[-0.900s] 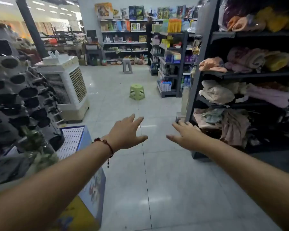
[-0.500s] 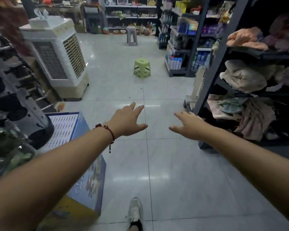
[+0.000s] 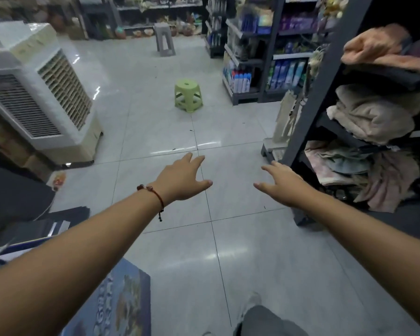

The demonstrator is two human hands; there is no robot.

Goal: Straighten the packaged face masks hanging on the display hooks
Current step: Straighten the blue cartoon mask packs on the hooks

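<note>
Both my arms stretch forward over the tiled shop floor. My left hand (image 3: 183, 179), with a red cord bracelet at the wrist, is open with fingers spread and holds nothing. My right hand (image 3: 283, 186) is open too, palm down, empty, close to the dark shelf post at the right. No packaged face masks or display hooks show in this frame.
A white air cooler (image 3: 41, 93) stands at the left. A green stool (image 3: 188, 95) and a grey stool (image 3: 165, 40) sit on the aisle floor ahead. Dark shelving (image 3: 310, 112) with folded towels fills the right. A blue printed box (image 3: 117, 304) is at lower left.
The view has tilted down and moved forward along the aisle; the hook rack at the left has slid out of sight. My leg and shoe now show below. Both hands stay open.
</note>
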